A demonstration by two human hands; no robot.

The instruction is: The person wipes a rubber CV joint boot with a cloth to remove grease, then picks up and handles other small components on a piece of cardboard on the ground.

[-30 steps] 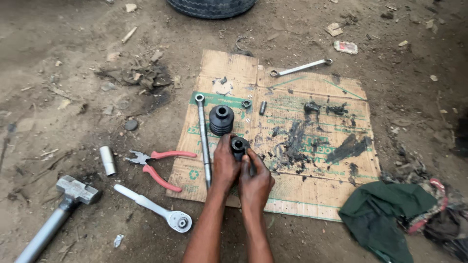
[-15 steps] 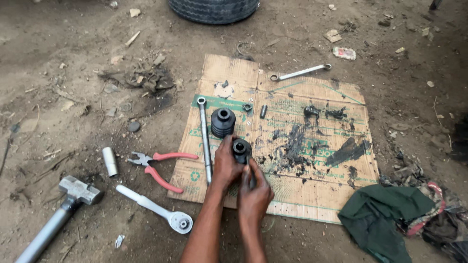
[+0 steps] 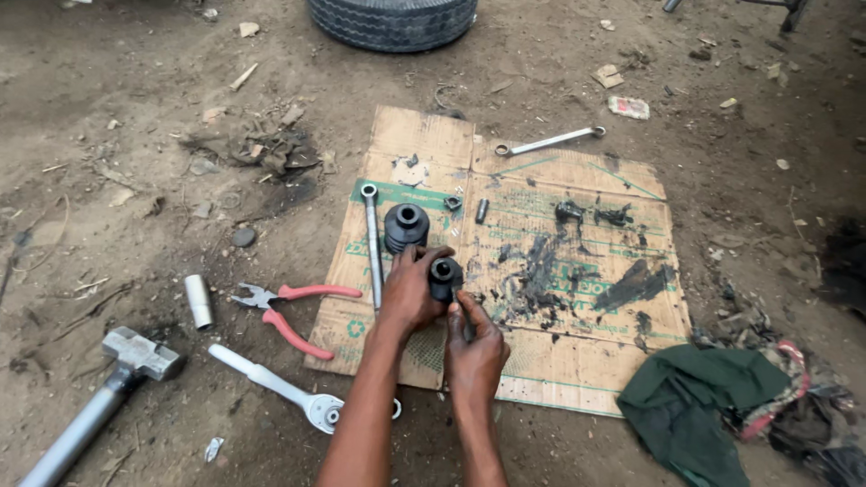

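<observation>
Centrally, both hands (left [image 3: 410, 293], right [image 3: 474, 347]) grip a black boot [image 3: 444, 275] over cardboard [image 3: 577, 361].

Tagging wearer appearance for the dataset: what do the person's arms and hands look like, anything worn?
Both arms are bare to the frame edge: no sleeves, gloves, watch or rings visible. The left hand and right hand show dark grease smudges on the fingers.

Off my cardboard's [image 3: 577, 361] left edge lie red-handled pliers [image 3: 290, 307], a ratchet [image 3: 287, 390] and a hammer [image 3: 108, 383]; a tyre [image 3: 392, 20] stands beyond its far edge.
</observation>
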